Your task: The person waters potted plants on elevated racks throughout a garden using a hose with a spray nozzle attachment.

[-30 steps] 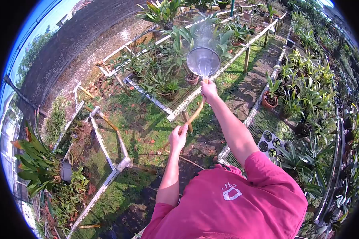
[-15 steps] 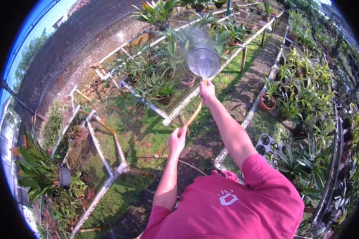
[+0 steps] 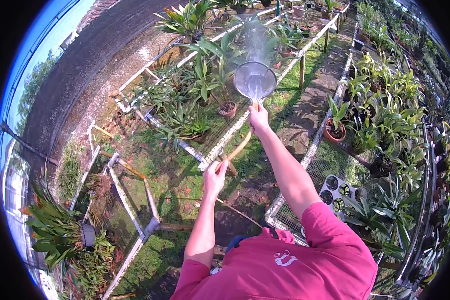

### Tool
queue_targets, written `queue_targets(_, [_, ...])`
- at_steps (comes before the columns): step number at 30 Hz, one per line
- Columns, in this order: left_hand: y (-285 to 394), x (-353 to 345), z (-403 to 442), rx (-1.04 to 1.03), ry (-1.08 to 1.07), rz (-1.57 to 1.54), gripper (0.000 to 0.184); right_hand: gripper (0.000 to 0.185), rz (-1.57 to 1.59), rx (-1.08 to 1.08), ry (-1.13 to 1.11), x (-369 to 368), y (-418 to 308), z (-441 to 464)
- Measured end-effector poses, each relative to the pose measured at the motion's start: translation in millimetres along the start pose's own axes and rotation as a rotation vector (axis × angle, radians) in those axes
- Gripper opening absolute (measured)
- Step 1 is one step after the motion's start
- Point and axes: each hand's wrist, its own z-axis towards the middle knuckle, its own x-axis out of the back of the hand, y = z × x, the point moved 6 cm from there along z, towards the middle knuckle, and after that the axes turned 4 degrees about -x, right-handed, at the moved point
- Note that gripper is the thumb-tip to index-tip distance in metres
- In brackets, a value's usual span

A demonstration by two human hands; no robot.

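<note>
Left grip [image 3: 215, 175] and right grip [image 3: 258, 119] curl tight around hose [image 3: 240, 147]

You are outdoors in what looks like a plant nursery or well-stocked garden, under open blue sky [image 3: 52, 40] and strong sun. To your right, a raised mesh surface [image 3: 330, 162] carries crowded leafy plants [image 3: 385, 100], a terracotta pot [image 3: 328, 134] and a grey tray [image 3: 335, 193] with round openings. Ahead, another pale-railed surface [image 3: 224, 141] on wooden posts [image 3: 302, 72] bears more potted greenery [image 3: 200, 82]. Between the two you can see a paved path [image 3: 305, 112], and mossy ground [image 3: 150, 250] spreads on your left.
</note>
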Motion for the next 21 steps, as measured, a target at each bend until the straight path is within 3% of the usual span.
queue_targets(6, [-15,28,18,0.032,0.103,-0.014,0.040,0.018,-0.036,-0.023,-0.104,-62,-1,14])
queue_targets(13, [-44,52,44,0.068,-0.076,-0.044,0.040,0.016,-0.046,0.017,-0.036,-113,-10,20])
queue_targets(16, [-68,56,53,-0.007,-0.098,-0.173,0.039,0.016,-0.080,0.061,-0.029,-130,-14,27])
queue_targets(21, [-71,54,74,-0.001,-0.182,-0.227,0.041,0.017,-0.080,0.089,0.043,-130,-13,44])
